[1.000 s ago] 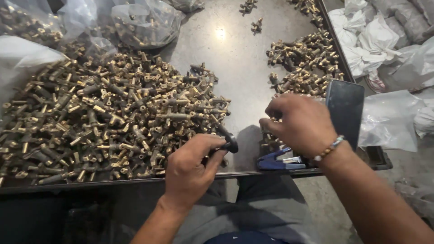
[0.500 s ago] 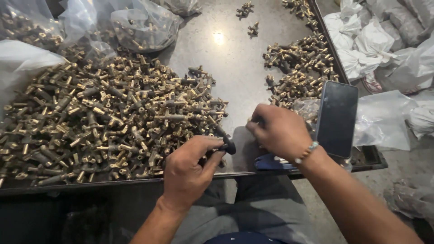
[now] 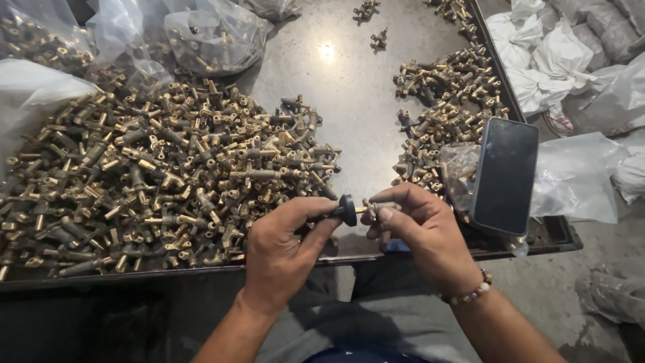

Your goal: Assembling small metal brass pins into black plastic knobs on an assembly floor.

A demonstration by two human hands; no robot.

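A small tool with a black round handle (image 3: 346,210) is held in the left hand (image 3: 285,252); the grip is closed around it, with the thumb and the forefinger pinched on the handle. Its thin tip is pointed to the right, into a small brass fitting (image 3: 377,206). This fitting is pinched between the thumb and the fingertips of the right hand (image 3: 420,232), so this grip is closed too. Both pieces are kept level and in one line, just above the near edge of the surface (image 3: 349,101), probably so that the tip can meet the opening of the fitting straight.

To the left, a large heap of brass fittings (image 3: 154,175) is spread within easy reach of the left hand. A smaller heap (image 3: 447,101) is lying to the right, well apart from the first, so the two lots seem to be kept separate. A dark phone (image 3: 505,176) is leaned near the right hand, with its screen turned up. Clear plastic bags (image 3: 211,37) with more brass parts are placed at the far side. White sacks (image 3: 544,60) are seen beyond the right edge.
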